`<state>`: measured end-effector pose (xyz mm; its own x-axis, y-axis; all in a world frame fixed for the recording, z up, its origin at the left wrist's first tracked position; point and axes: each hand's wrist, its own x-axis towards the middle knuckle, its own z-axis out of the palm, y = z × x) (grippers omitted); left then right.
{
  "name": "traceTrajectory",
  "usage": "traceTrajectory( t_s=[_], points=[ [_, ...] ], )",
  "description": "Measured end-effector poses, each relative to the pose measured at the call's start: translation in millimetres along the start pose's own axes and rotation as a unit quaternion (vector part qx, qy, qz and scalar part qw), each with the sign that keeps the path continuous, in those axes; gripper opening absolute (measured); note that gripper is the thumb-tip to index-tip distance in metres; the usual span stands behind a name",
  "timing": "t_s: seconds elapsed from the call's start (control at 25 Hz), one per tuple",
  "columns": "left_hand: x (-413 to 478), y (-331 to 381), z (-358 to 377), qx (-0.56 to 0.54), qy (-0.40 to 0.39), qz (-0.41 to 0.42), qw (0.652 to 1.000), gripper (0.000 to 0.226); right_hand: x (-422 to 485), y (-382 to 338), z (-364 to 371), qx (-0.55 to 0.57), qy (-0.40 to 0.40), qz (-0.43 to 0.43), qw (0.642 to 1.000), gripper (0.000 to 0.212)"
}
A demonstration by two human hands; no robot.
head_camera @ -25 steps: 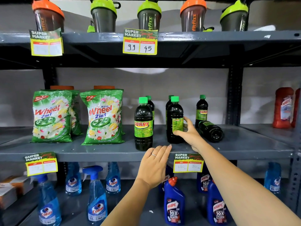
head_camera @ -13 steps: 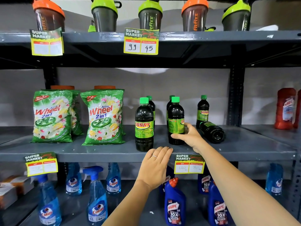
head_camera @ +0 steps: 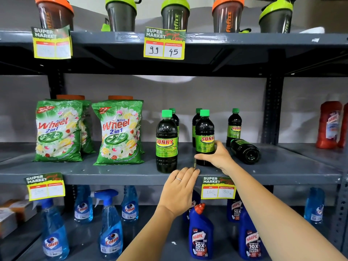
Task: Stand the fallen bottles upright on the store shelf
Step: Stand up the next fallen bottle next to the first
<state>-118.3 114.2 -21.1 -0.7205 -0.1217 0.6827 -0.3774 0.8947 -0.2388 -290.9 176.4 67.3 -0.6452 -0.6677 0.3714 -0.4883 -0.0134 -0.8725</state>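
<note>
The right hand [head_camera: 216,157] is wrapped round the lower body of an upright dark plastic bottle with a green cap and green SUNNY label [head_camera: 204,137], gripping it low, probably to settle its base flat on the grey metal middle shelf [head_camera: 113,174]; the left hand [head_camera: 178,187] lies open and flat, holding nothing, fingers on the shelf's front edge just in front of that bottle, seemingly for balance; just to the right of the held bottle one more dark green-labelled bottle [head_camera: 245,150] lies on its side, base toward the aisle, apart from the right hand, so I judge it the next to lift; to the left of the held bottle a matching upright bottle [head_camera: 166,142] stands near the edge, others behind.
</note>
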Motion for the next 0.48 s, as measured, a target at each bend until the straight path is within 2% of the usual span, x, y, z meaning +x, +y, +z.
traceTrajectory(
  t_s=[0.12,0.24,0.36,0.48],
  points=[
    [0.6,-0.8,-0.3,0.0,-0.002,0.002,1.0,0.059,0.6,-0.8,0.5,-0.017,0.009,-0.003,1.0,0.089],
    [-0.4,0.8,-2.3,-0.003,-0.005,-0.002,1.0,0.058,5.2,-6.2,-6.4,-0.008,-0.046,0.003,0.999,0.096],
    [-0.6,0.8,-2.8,0.0,-0.006,-0.001,1.0,0.061,12.8,-8.8,-16.3,0.019,-0.09,0.016,0.996,0.08],
    [0.1,0.4,-2.7,0.002,-0.007,-0.001,1.0,0.061,7.2,-10.0,-18.3,0.02,-0.088,0.009,0.996,0.068]
  ],
)
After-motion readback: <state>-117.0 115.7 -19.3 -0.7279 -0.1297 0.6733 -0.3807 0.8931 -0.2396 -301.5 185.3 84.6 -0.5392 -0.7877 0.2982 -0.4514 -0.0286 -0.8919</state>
